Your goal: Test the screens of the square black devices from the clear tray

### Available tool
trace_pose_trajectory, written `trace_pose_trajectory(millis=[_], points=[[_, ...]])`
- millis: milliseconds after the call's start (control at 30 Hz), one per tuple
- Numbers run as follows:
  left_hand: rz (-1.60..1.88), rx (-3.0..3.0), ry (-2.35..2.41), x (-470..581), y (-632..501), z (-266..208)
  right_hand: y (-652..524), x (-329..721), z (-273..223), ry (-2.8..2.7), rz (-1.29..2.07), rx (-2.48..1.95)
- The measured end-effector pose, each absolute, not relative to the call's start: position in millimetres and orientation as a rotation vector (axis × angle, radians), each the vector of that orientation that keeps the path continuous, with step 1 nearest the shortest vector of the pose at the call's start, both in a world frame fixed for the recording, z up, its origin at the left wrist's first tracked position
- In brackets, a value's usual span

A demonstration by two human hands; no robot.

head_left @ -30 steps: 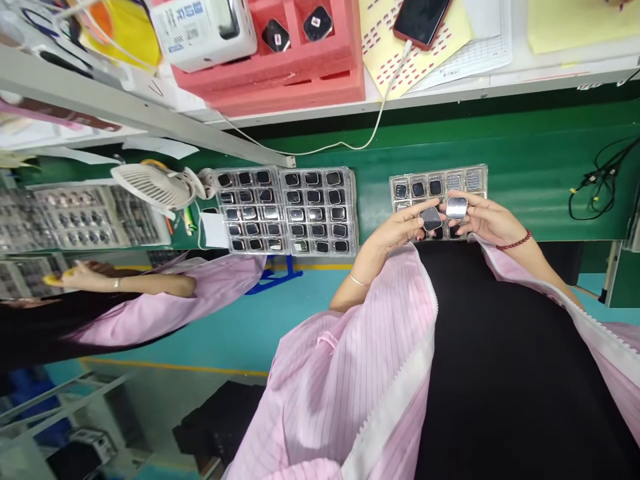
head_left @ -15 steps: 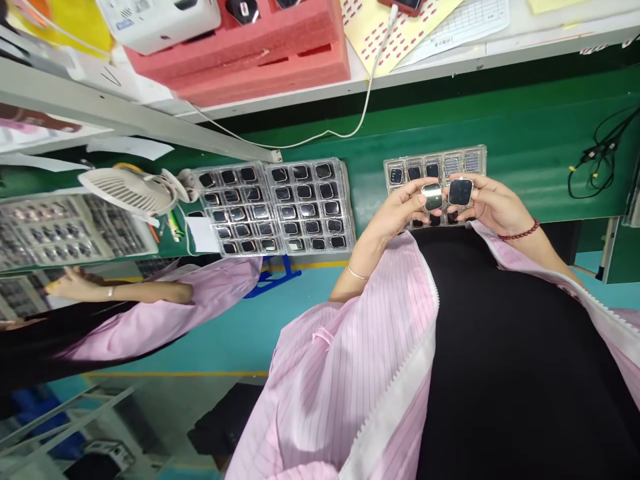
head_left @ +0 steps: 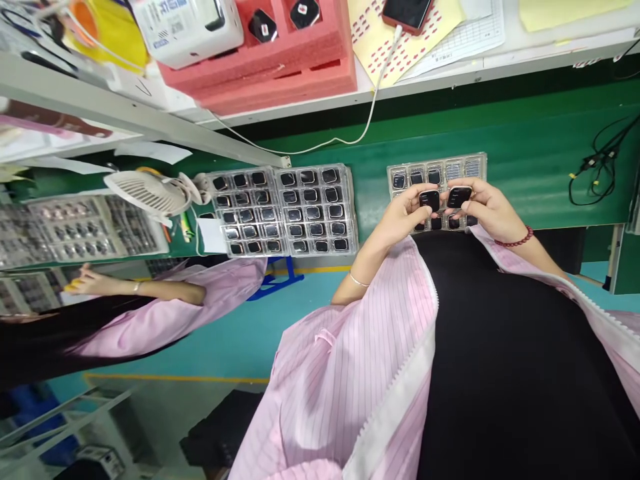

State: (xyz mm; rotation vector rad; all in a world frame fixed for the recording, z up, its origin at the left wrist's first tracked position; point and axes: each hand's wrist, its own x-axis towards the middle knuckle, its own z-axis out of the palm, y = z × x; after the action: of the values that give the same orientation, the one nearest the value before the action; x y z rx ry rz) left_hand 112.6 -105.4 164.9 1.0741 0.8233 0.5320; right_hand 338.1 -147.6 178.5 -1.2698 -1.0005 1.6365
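My left hand (head_left: 397, 219) is closed on a square smartwatch body (head_left: 429, 200) without a strap, its dark screen showing a few small pale lines. Beside it, my right hand (head_left: 493, 208) grips a second smartwatch body (head_left: 459, 197), which has a lit menu-like list on black. The two watches are held side by side with their screens facing up toward me. Below both hands lies a clear plastic tray (head_left: 393, 175) of watch bodies in square pockets; the hands hide its middle. Some pockets at its far right look pale and striped.
Two stacks of clear trays (head_left: 353, 213) full of dark-screened watches stand to the left, near a white fan (head_left: 145, 197). A shelf above carries red foam (head_left: 280, 73) and a cabled device (head_left: 407, 12). Black cables (head_left: 603, 157) lie right. A co-worker's hand (head_left: 95, 281) shows far left.
The watch in my left hand has turned from a bright reflective face to its dark screen. My right thumb has come over the other watch, whose list now shows. The view has shifted slightly.
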Motion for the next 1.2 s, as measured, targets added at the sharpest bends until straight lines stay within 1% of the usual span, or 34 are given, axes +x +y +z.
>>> trace_pose_trajectory(millis=[300,533,733,1200], points=[[0.607,1.092,0.891,116,-110,175,-148,334,187,-0.968,1.576,-1.362],[0.574,1.055,0.897,118,-113,178,-149,333,196,-1.041,1.544,-1.399],[0.608,1.045,0.961,118,-118,180,-154,330,195,-1.059,1.545,-1.393],[0.600,1.049,0.946,114,-121,185,-161,325,201,-1.036,1.501,-1.380]])
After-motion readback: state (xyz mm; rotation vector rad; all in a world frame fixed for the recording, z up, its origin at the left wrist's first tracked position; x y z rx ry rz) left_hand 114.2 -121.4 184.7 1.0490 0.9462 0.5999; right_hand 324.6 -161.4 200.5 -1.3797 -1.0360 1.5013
